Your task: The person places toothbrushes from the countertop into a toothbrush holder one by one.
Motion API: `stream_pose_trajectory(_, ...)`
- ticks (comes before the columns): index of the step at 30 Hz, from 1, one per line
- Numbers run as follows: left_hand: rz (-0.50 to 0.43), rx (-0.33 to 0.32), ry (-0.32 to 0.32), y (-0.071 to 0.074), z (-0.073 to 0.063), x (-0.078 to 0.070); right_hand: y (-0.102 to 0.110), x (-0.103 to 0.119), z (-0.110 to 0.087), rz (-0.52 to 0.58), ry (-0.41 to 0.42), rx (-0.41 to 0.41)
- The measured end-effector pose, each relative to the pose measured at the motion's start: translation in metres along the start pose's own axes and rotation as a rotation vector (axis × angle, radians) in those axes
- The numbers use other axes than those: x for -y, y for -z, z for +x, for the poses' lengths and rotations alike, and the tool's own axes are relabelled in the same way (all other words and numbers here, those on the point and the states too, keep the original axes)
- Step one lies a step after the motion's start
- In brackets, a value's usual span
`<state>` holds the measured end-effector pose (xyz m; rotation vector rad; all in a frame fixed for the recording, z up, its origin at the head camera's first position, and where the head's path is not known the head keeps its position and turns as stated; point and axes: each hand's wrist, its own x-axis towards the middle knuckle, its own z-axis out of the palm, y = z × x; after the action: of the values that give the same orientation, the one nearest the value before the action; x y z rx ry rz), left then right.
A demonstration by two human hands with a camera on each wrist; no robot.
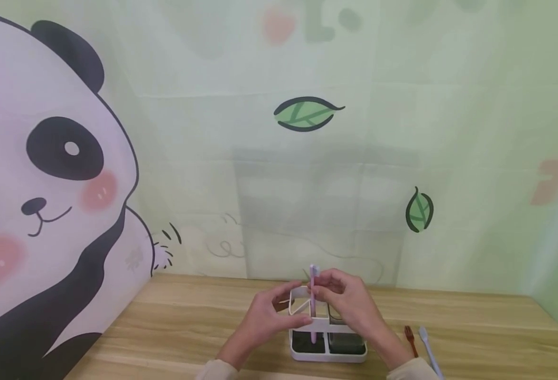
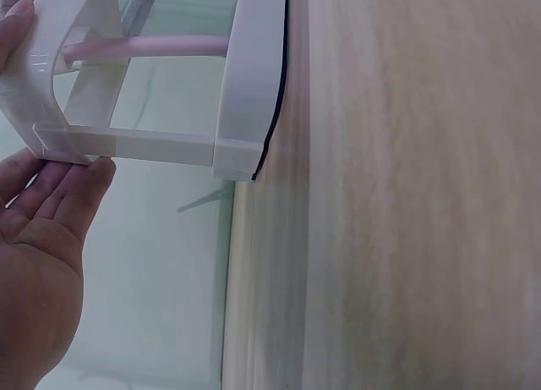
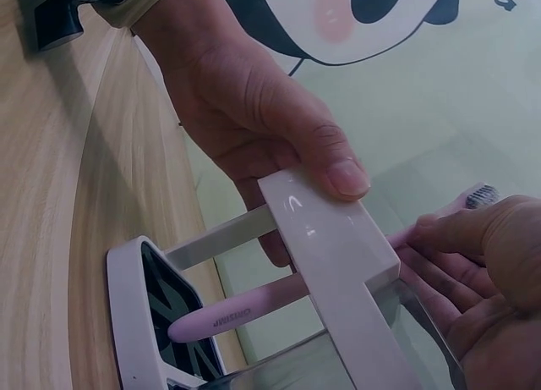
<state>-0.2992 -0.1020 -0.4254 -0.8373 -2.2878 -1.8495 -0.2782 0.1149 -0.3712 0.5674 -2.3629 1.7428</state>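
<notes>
A white toothbrush holder (image 1: pixel 328 358) with a raised upper frame (image 3: pixel 338 246) and a dark base stands on the wooden table. My left hand (image 1: pixel 265 319) grips the frame's left side, its thumb (image 3: pixel 345 177) on the front face and the fingers (image 2: pixel 84 187) at the side. A pink toothbrush (image 1: pixel 313 303) stands upright through the left opening, bristle end up. Its handle tip (image 3: pixel 182 329) reaches down to the dark base. Close under the brush head, my right hand (image 1: pixel 350 301) pinches the toothbrush. Beside it in the holder is a clear cup (image 3: pixel 296 366).
To the right of the holder lie a small brown fork (image 1: pixel 410 338) and a slim light-blue stick with a wider head (image 1: pixel 428 345). Behind the table (image 1: pixel 189 316) hangs a pale green cloth (image 1: pixel 189 158) printed with a panda and leaves.
</notes>
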Motion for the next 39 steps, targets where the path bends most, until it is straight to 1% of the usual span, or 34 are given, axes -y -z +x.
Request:
stream_pose_trajectory(4, -0.005, -0.002, -0.003, 0.0, 0.0, -0.001, -0.001, 0.002, 0.0, -0.018, -0.003, -0.007)
stream_pose_trajectory(11, 0.008, -0.005, 0.011, 0.001, 0.001, 0.0, -0.003, 0.002, 0.0, -0.023, 0.004, 0.0)
stream_pose_trajectory(16, 0.023, -0.006, 0.022, 0.001, 0.001, 0.002, 0.002, 0.002, -0.001, -0.063, -0.011, -0.024)
stream_pose_trajectory(18, 0.029, -0.008, 0.024, 0.0, 0.0, 0.002, 0.006, 0.003, -0.002, -0.06, -0.012, -0.022)
stream_pose_trajectory(21, 0.022, -0.009, 0.028, -0.001, 0.0, 0.002, 0.016, 0.002, -0.003, -0.019, -0.008, -0.009)
stream_pose_trajectory(24, 0.013, -0.007, 0.03, -0.001, -0.001, 0.001, 0.025, 0.003, -0.005, -0.009, -0.008, -0.014)
stream_pose_trajectory(31, 0.021, -0.007, 0.022, 0.0, -0.001, -0.001, 0.048, 0.009, -0.01, -0.12, -0.015, -0.064)
stream_pose_trajectory(39, -0.002, -0.004, 0.031, 0.0, -0.002, -0.002, 0.072, 0.011, -0.021, -0.166, -0.017, -0.099)
